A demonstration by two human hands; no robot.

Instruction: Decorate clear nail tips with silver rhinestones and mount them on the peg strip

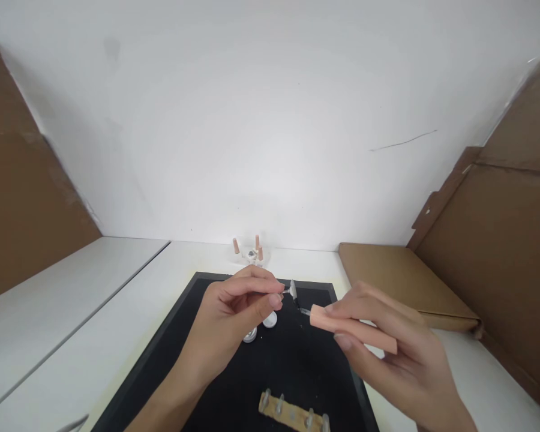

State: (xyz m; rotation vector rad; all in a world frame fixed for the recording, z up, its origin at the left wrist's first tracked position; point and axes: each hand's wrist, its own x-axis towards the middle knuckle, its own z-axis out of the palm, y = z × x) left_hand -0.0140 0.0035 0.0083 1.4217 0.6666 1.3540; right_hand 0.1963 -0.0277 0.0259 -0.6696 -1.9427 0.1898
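Observation:
My left hand (240, 309) pinches a thin, shiny stem between thumb and forefinger. A small white piece (292, 289), shaped like a false nail, stands at the stem's end. My right hand (387, 342) is closed round the long peach handle of a nail polish brush (353, 329). Its dark tip points left and comes up to the lower edge of the white piece; whether they touch I cannot tell. Below my left fingers, a small round white lid (270, 319) and a little round pot (250, 336), partly hidden by that hand, sit on the black mat (297, 354).
A tan strip (292, 415) carrying several clear upright pieces lies at the mat's near edge. Behind the mat stand small bottles with peach caps (260, 252) by the white wall. A flat cardboard box (387, 273) lies at right; cardboard panels (499, 240) flank both sides.

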